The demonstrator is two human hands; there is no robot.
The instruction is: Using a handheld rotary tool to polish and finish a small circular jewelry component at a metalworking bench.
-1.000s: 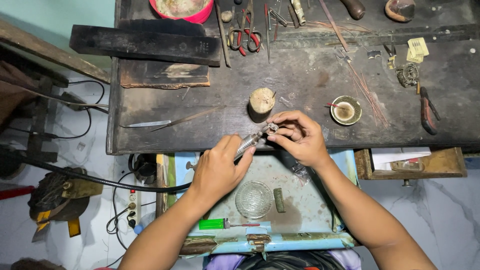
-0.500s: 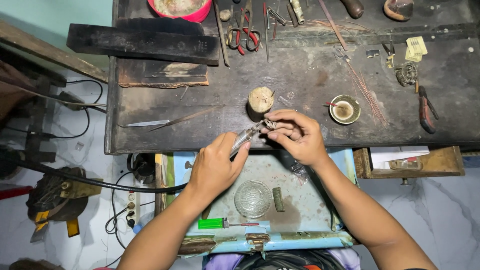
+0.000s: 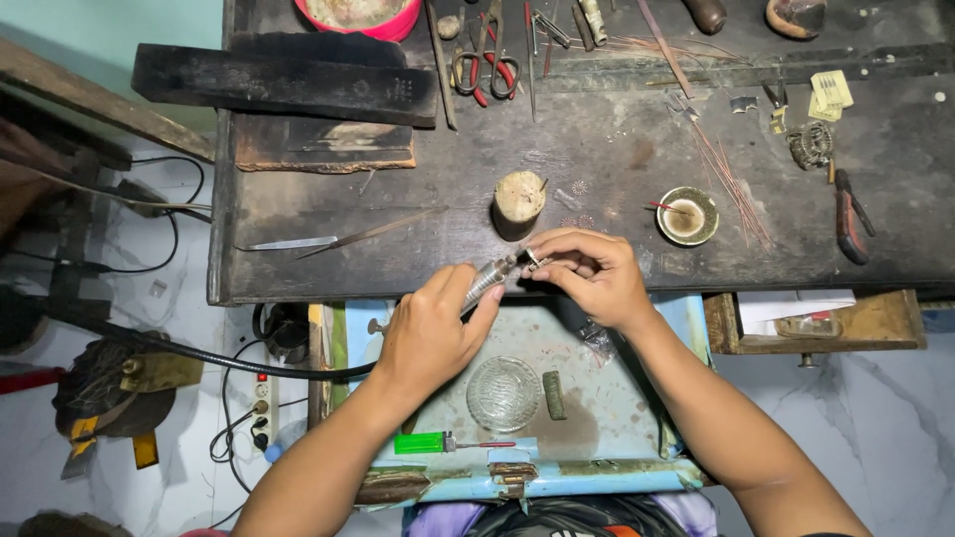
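The rotary tool handpiece (image 3: 489,276), a thin metal pen-shaped tool, lies in the left hand (image 3: 430,333), which is closed around it at the front edge of the dark workbench (image 3: 617,159). One black hose (image 3: 199,353) runs from the hand off to the left. The tool's tip meets a tiny metal piece (image 3: 537,262) that the right hand (image 3: 595,275) pinches in its fingertips; the piece is too small to tell what it is. Just behind the two hands stands one short wooden peg (image 3: 517,202). To the right is one small round dish (image 3: 687,216), and beside it a loose bunch of thin copper wires (image 3: 731,179). There is one pair of red-handled scissors (image 3: 485,60) at the back, one pink bowl (image 3: 358,14), and one pair of dark pliers (image 3: 849,214) at the far right. One pair of long tweezers (image 3: 343,237) lies to the left. Below the hands is an open blue drawer (image 3: 448,477) that holds one glass dish (image 3: 503,393) and one green lighter (image 3: 420,443).
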